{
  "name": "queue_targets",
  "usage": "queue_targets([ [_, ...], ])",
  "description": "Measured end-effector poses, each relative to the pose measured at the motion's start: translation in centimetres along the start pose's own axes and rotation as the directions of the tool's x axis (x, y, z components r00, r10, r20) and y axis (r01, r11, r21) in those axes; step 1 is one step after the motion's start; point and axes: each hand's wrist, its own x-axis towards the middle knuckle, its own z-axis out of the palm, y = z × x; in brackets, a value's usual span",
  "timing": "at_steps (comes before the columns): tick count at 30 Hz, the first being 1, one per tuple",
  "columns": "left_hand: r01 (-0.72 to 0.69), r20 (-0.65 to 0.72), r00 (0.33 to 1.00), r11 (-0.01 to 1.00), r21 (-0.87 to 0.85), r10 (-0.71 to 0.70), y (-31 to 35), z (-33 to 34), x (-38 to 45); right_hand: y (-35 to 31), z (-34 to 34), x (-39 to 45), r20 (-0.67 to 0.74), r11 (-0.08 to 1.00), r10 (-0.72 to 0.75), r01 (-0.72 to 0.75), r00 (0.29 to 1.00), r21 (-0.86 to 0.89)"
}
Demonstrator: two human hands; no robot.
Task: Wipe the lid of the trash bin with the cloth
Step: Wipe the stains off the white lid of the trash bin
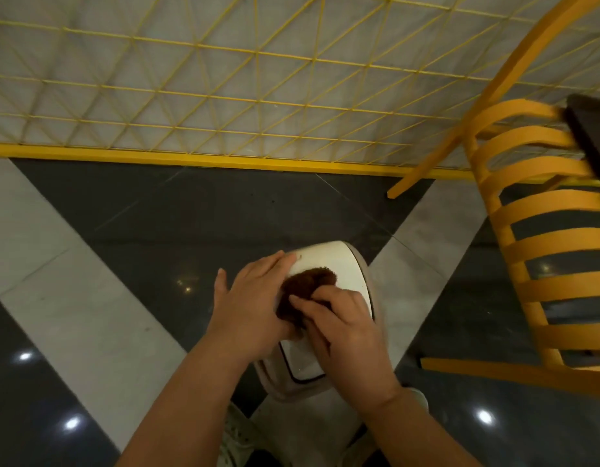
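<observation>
**Wiping the bin lid, both hands on it**

Pressing the bunched, fuzzy dark-brown cloth (307, 291) onto the white plastic lid (342, 264) of the small trash bin, the right hand (345, 328) pinches it. The left hand (251, 308), fingers flat, steadies the lid's left edge. Long, overlapping strokes toward the lid's far rim would serve best.

place: café or eatery | cues: yellow slatted chair (541, 251); dark table (591, 136); polished tile floor (157, 224)
</observation>
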Motion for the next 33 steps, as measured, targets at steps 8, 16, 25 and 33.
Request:
queue_targets([
  [8, -0.009, 0.075, 0.997, 1.000, 0.000, 0.009, 0.3, 0.0, -0.4, 4.1, -0.9, 4.7, -0.114, 0.966, 0.260, -0.260, 0.959, 0.016],
  [16, 0.033, 0.066, 0.998, 0.979, -0.200, -0.020, 1.1, 0.4, -0.4, 3.8, -0.9, 3.9, -0.167, 0.936, 0.344, -0.326, 0.924, 0.131],
  [25, 0.061, -0.025, 0.997, 0.983, -0.173, -0.067, 2.9, 1.5, 1.0, 2.4, -1.0, -1.5, -0.095, 0.949, 0.299, -0.285, 0.950, 0.132],
  [33, 0.077, 0.023, 0.997, 0.994, -0.082, -0.076, 3.9, 2.1, 1.8, 5.6, -1.6, -2.2, -0.174, 0.874, 0.455, -0.401, 0.873, 0.273],
])
